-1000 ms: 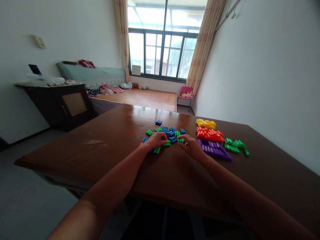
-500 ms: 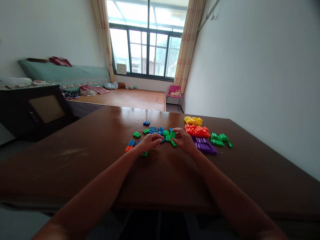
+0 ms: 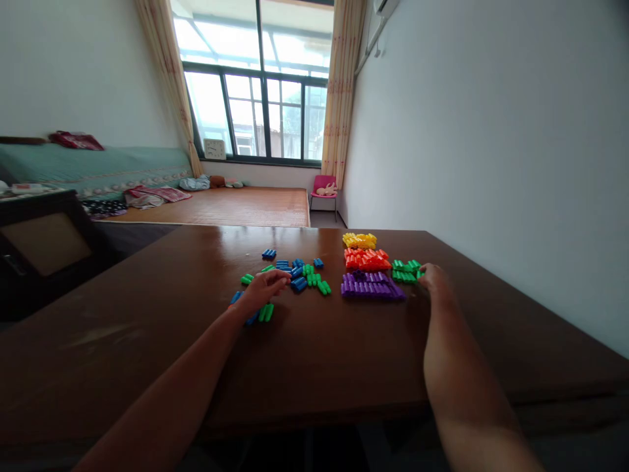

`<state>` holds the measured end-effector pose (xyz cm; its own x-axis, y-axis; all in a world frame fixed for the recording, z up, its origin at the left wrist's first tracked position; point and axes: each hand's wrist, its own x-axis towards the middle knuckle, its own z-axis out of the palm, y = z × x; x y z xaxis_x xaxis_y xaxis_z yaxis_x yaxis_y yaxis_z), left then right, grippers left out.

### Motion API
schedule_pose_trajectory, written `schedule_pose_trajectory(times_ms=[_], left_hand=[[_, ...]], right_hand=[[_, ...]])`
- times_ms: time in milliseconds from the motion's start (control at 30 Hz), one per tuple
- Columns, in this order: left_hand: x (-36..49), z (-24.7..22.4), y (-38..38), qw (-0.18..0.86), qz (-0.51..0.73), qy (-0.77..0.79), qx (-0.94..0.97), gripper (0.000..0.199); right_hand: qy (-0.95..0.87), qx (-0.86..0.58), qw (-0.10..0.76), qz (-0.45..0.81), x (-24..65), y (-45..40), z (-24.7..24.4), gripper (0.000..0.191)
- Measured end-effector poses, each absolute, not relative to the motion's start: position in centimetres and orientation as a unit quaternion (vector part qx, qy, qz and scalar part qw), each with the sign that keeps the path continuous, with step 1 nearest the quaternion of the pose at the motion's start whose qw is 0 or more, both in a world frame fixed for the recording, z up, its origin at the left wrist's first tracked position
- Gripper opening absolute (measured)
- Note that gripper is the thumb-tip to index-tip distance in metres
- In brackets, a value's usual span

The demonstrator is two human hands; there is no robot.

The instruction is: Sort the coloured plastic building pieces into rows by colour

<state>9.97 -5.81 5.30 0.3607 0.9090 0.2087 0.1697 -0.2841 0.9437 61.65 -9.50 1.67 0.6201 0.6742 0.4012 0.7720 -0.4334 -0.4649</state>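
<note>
My left hand (image 3: 265, 288) hovers over the mixed blue and green pieces, its fingers slightly bent and apart, holding nothing visible. Green pieces (image 3: 311, 276) and blue pieces (image 3: 298, 284) lie just right of it; another green piece (image 3: 266, 313) is below it. My right hand (image 3: 431, 275) is at the right end of the green group (image 3: 403, 276), fingers bent down around a green piece that they partly hide. Left of that group are the purple pieces (image 3: 368, 286), with orange-red (image 3: 366, 259) and yellow pieces (image 3: 360, 240) behind them.
The brown table (image 3: 319, 360) extends under both arms. Beyond it stand a low bed (image 3: 236, 206) and a pink chair (image 3: 324, 185). A dark cabinet (image 3: 44, 239) is at the left, a white wall at the right.
My right hand has moved right from the middle green pieces to the green group beyond the purple ones. My left hand stays near the blue pieces. The camera view has turned right.
</note>
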Motion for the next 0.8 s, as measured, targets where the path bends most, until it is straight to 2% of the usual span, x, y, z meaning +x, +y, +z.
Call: schedule_pose_trajectory(times_ms=[100, 367, 500, 567, 700, 767, 800], left_hand=[[9.6, 6.1, -6.2, 0.449, 0.423, 0.399, 0.678, 0.051], [8.5, 5.7, -5.3, 0.418, 0.451, 0.415, 0.671, 0.051], [8.6, 5.3, -5.2, 0.335, 0.443, 0.415, 0.721, 0.036], [9.1, 5.0, -5.4, 0.274, 0.425, 0.406, 0.761, 0.028], [10.3, 4.4, -5.8, 0.171, 0.357, 0.373, 0.839, 0.023], [10.6, 4.1, -5.9, 0.136, 0.328, 0.364, 0.861, 0.023], [10.7, 4.0, -6.0, 0.124, 0.320, 0.362, 0.867, 0.023]], right_hand=[[-0.376, -0.880, 0.278, -0.081, 61.3, -9.4, 1.1, 0.024], [-0.326, -0.901, 0.278, -0.061, 61.7, -9.4, 0.7, 0.032], [-0.316, -0.916, 0.245, -0.020, 61.9, -9.5, 0.5, 0.034], [-0.329, -0.907, 0.258, -0.048, 61.2, -9.5, 1.4, 0.037], [-0.466, -0.775, 0.382, -0.192, 55.9, -8.8, 4.5, 0.038], [-0.586, -0.675, 0.410, -0.180, 51.2, -8.3, 5.7, 0.034], [-0.647, -0.633, 0.396, -0.153, 48.6, -8.2, 6.0, 0.032]])
